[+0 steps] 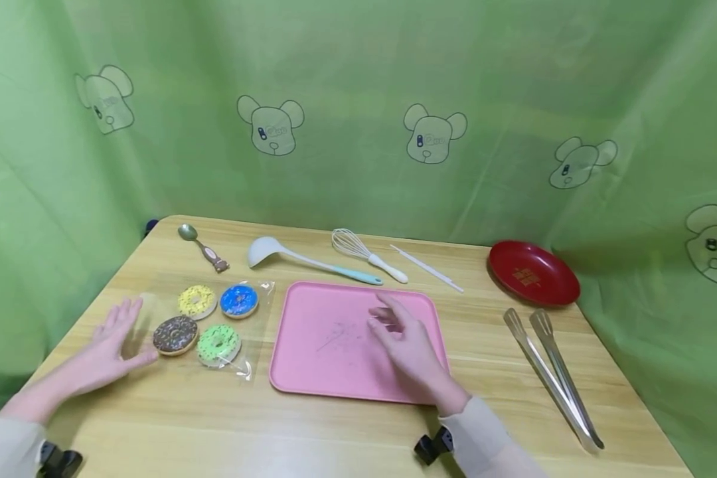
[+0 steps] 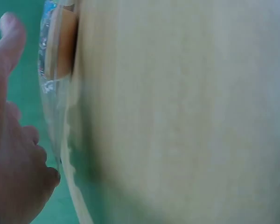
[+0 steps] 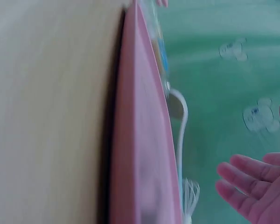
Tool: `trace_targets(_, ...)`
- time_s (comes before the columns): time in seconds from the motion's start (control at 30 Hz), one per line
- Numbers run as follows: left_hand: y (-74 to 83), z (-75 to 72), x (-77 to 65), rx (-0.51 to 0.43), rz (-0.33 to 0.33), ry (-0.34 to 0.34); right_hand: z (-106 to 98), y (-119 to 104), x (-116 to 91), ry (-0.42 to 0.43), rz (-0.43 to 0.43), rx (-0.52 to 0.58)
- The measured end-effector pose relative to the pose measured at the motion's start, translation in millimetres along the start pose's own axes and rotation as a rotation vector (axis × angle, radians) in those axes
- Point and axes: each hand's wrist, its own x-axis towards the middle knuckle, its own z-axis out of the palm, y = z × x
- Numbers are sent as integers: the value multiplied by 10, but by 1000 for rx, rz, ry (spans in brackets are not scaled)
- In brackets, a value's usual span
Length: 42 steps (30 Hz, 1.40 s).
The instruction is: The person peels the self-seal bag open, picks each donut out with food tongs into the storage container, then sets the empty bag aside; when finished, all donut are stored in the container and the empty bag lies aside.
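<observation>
My left hand [image 1: 107,348] is spread beside a clear plastic bag [image 1: 253,332] of donuts, holding nothing. In the bag lie a chocolate donut [image 1: 176,335], a green donut [image 1: 218,345], a yellow donut [image 1: 197,302] and a blue donut [image 1: 239,301]. The chocolate one is nearest to that hand. Over the right part of a pink tray [image 1: 328,345] hovers my right hand [image 1: 407,342], its fingers loosely bent and nothing in them. In the right wrist view its fingers [image 3: 256,179] stand apart from the tray.
Along the back lie a spoon [image 1: 204,249], a ladle [image 1: 311,260], a whisk [image 1: 367,254] and a thin white stick [image 1: 427,268]. At the right are a red plate [image 1: 534,273] and metal tongs [image 1: 552,378]. A green curtain [image 1: 358,53] encloses the wooden table [image 1: 215,425].
</observation>
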Motion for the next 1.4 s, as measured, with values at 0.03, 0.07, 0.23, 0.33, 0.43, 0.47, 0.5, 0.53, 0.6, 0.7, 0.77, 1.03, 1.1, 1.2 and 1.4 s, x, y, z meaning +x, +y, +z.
trace_targets(0.03,-4,11,2,-5,-3,-12,59,-21,2,-19,7,13)
trace_targets(0.07,-8,25,1,-6,-4,-17,118,-41,2,-42,13,32)
trace_targets(0.23,-50,64,-10,16,-17,-48,439,-114,18,-159,3,91)
trace_targets(0.33,-71,72,-17,53,-29,-68,639,-208,18,-223,-33,109)
trace_targets(0.43,-95,76,-14,87,-52,-92,845,-300,20,-293,-76,89)
trace_targets(0.47,-105,78,-13,89,-60,-100,914,-327,24,-318,-92,74)
trace_targets(0.5,-118,81,-10,90,-65,-107,979,-357,27,-339,-105,55)
trace_targets(0.53,-127,84,-11,94,-71,-115,1045,-375,32,-357,-119,38)
trace_targets(0.6,-142,89,-15,94,-79,-124,1168,-416,41,-379,-145,-1)
trace_targets(0.7,-160,97,-23,116,-78,-130,1331,-476,55,-400,-174,-76)
trace_targets(0.77,-164,99,-26,138,-83,-131,1427,-515,68,-411,-184,-136)
trace_targets(1.03,-162,115,3,172,-88,-138,1669,-610,118,-440,-159,-328)
trace_targets(1.1,-155,122,6,178,-85,-138,1702,-616,100,-441,-160,-390)
trace_targets(1.2,-148,128,7,188,-83,-138,1748,-612,71,-428,-171,-464)
trace_targets(1.4,-132,132,9,198,-85,-136,1806,-581,42,-396,-203,-511)
